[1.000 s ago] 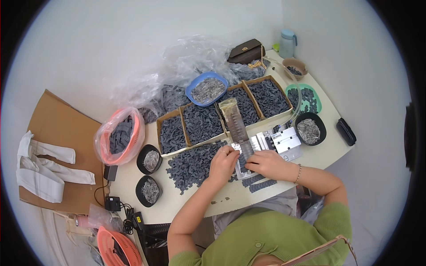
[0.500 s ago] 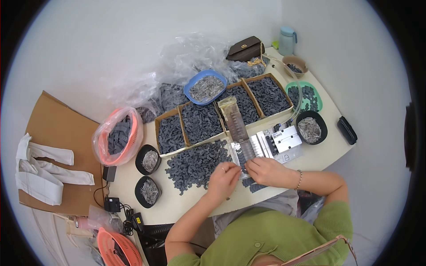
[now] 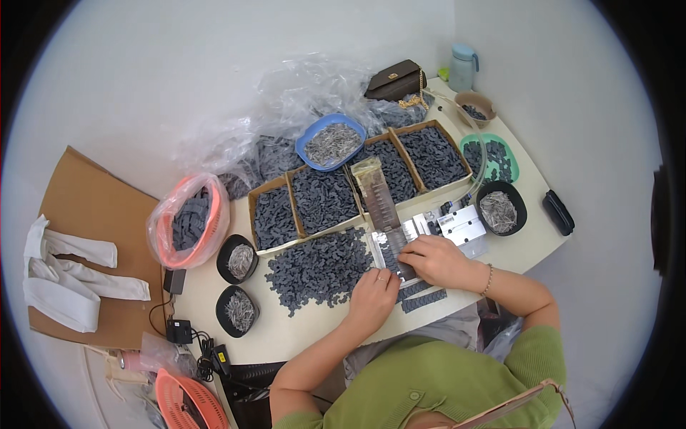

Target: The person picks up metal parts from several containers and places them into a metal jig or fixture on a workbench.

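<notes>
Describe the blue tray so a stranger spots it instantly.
On the table, find the cardboard boxes of gray pieces. At their back edge, near the middle, sits the blue tray of silvery pins; the other pin bowls are black.

The head view comes from the left one of two fisheye cameras worn side by side, looking down and forward over the tabletop point(image 3: 286, 336) — near enough to put the left hand point(image 3: 375, 294) and right hand point(image 3: 441, 263) below and right of centre, wide enough to take in most of the surface. The green top point(image 3: 421, 379) spreads along the lower edge and pale walls point(image 3: 179, 79) rise behind, the picture upright — unmirrored, with straight edges bending toward a dark, curved rim.
</notes>
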